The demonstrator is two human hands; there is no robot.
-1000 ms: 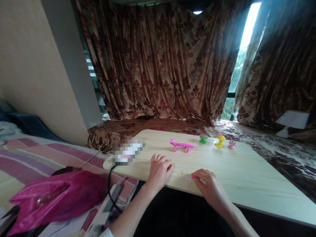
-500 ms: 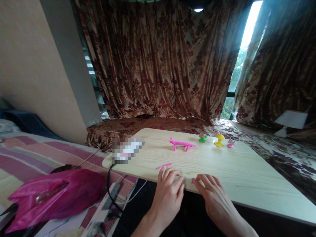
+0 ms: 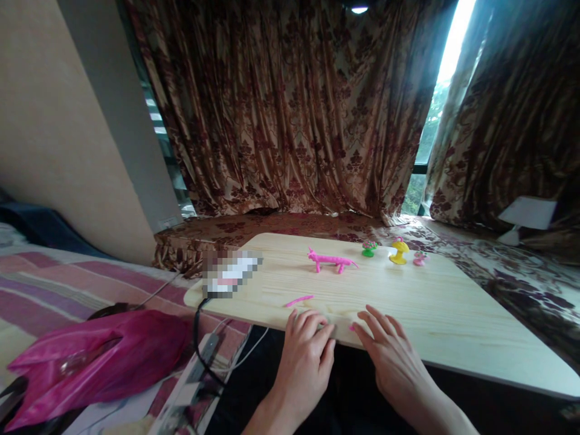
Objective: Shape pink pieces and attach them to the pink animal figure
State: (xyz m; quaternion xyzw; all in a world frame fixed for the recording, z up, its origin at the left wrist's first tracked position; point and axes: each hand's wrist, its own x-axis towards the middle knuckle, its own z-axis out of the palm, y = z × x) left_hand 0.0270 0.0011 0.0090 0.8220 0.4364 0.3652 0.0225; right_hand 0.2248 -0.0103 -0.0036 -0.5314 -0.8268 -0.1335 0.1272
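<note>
My left hand (image 3: pixel 308 347) rests at the table's near edge with its fingers curled together. Something small and greyish shows by its fingertips, too blurred to name. My right hand (image 3: pixel 389 341) lies at the same edge, fingers stretched and apart, and its thumb tip touches a small bit of pink clay (image 3: pixel 352 327). Just beyond my left hand is a thin pink clay strip (image 3: pixel 299 301). Farther back stands a pink clay animal (image 3: pixel 333 261) with a long body, legs and a tail.
Along the table's (image 3: pixel 435 320) back stand a green clay mushroom (image 3: pixel 370 249) with a dotted cap, a yellow one (image 3: pixel 399 252) and a small pink clay figure (image 3: pixel 420 258). A blurred-out object (image 3: pixel 233 275) with a black cable lies left. A pink bag (image 3: pixel 99 362) rests on the bed.
The fingers of my right hand have spread and lifted away from the pink bit at its thumb. My left hand stays nearly in place. The view has shifted slightly.
</note>
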